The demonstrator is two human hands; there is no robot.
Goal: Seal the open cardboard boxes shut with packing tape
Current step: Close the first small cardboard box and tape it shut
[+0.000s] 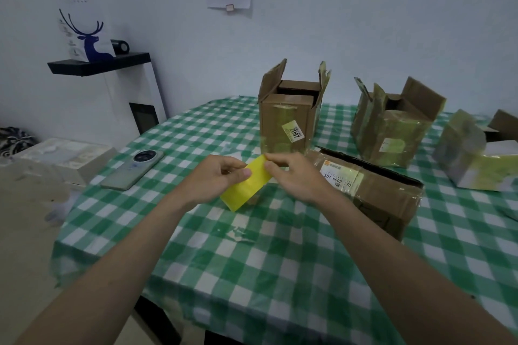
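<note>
Tape roll (246,186) between hands, both pinching

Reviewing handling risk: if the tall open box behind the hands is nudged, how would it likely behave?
The tall open box stands narrow and upright with flaps raised, so a high push would probably tip it. It sits on the checked tablecloth, which might drag or bunch under it. Its weight cannot be judged; the contents are hidden.

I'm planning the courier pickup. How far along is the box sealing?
Nothing looks sealed yet. Both hands, left and right, hold the yellow tape roll, apparently picking at its end. The upright box and the one right of it still stand open; the low box shows only old tape.
</note>
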